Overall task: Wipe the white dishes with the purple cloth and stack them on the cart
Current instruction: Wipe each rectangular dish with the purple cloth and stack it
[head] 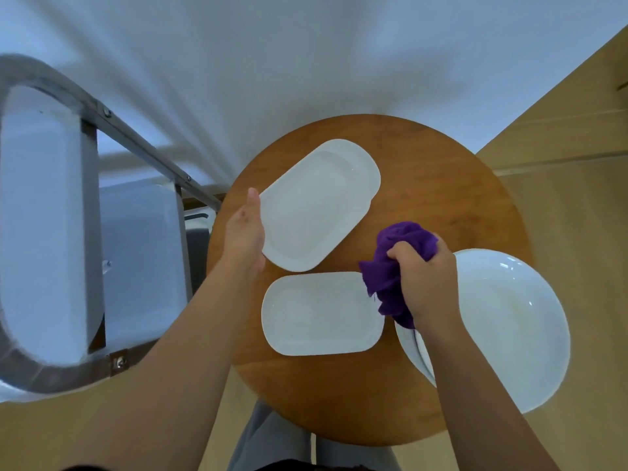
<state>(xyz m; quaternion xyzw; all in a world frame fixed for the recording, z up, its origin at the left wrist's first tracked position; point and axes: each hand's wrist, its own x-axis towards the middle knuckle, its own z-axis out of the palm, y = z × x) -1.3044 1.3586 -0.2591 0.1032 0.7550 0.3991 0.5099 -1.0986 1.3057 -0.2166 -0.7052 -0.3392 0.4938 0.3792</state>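
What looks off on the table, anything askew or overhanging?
The round plates at the right hang well past the round wooden table edge. The far oblong dish lies diagonal. No spills or chips visible.
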